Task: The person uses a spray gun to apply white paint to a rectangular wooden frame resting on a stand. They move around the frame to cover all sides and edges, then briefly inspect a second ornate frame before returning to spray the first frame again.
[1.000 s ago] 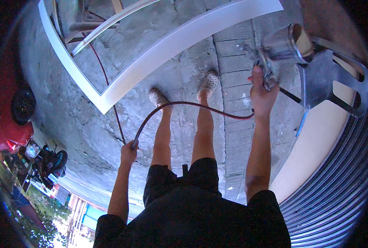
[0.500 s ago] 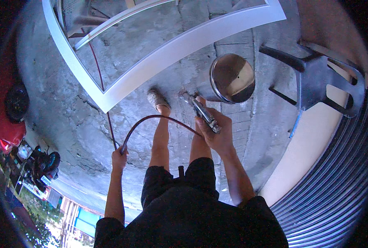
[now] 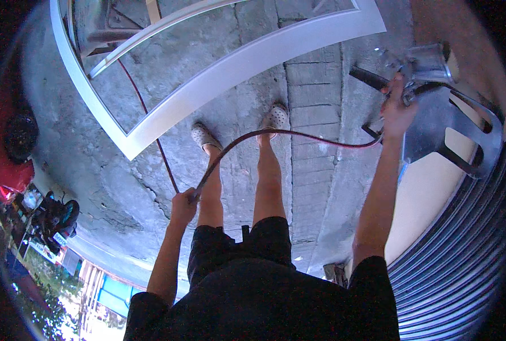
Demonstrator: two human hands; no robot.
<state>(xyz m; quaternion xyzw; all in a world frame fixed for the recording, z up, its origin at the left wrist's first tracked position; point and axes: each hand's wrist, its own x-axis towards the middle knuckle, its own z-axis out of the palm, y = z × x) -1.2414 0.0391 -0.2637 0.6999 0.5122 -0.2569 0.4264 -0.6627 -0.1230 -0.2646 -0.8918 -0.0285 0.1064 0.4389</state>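
Out at the right, my right hand (image 3: pixel 398 111) is closed around a metal spray gun (image 3: pixel 402 71), which is partly blurred and hidden by the fingers. A shiny metal cup (image 3: pixel 429 62) sits on the gun's far right side. From the gun a dark red hose (image 3: pixel 298 133) runs in an arc across my legs to my left hand (image 3: pixel 183 208), which grips it in front of my left thigh. Beyond the left hand the hose goes on over the floor and under a white rectangular frame (image 3: pixel 253 67).
A dark grey plastic stool (image 3: pixel 429 128) is beneath and beside my right hand. Ribbed metal sheeting (image 3: pixel 457 256) curves along the lower right. A red vehicle (image 3: pixel 8 165) and a motorcycle (image 3: pixel 54 221) stand at the left. The concrete floor (image 3: pixel 116 187) is cracked.
My right hand has swung the spray gun and cup from the middle out to the far right, over the stool. The hose stretches further. My left hand has shifted slightly right.
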